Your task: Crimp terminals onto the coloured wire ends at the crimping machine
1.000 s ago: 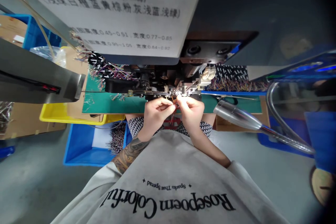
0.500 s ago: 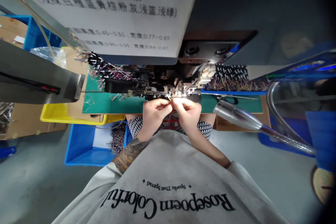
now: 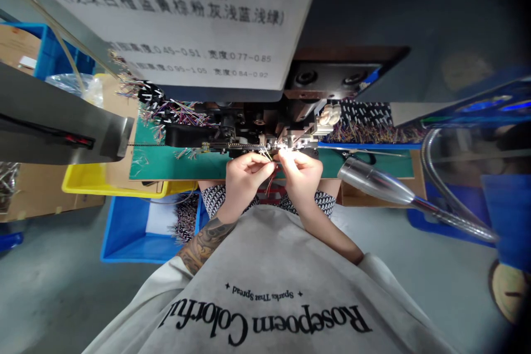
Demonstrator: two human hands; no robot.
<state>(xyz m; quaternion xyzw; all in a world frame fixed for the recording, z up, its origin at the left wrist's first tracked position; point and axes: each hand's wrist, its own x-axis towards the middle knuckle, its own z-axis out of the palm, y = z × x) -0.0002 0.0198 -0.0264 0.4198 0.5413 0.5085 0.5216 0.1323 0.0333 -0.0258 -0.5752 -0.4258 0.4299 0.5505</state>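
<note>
My left hand (image 3: pixel 245 176) and my right hand (image 3: pixel 301 175) are close together at the front of a crimping machine (image 3: pixel 257 133). Both are closed in a pinch on thin coloured wires (image 3: pixel 270 181) that hang down between them. The fingertips hold the wire ends up against the machine's terminal strip (image 3: pixel 232 146). A green mat (image 3: pixel 166 163) lies under the machine.
A large printed sheet (image 3: pixel 174 16) hangs overhead. Bundles of coloured wires lie at left (image 3: pixel 174 110) and right (image 3: pixel 369 133) of the machine. A flexible metal lamp (image 3: pixel 377 185) reaches in from the right. A yellow tray (image 3: pixel 83 182) and a blue bin (image 3: pixel 128 232) sit at lower left.
The hands have shifted only slightly at the machine; my right hand has moved a little up and right, and the pinch on the wires is unchanged.
</note>
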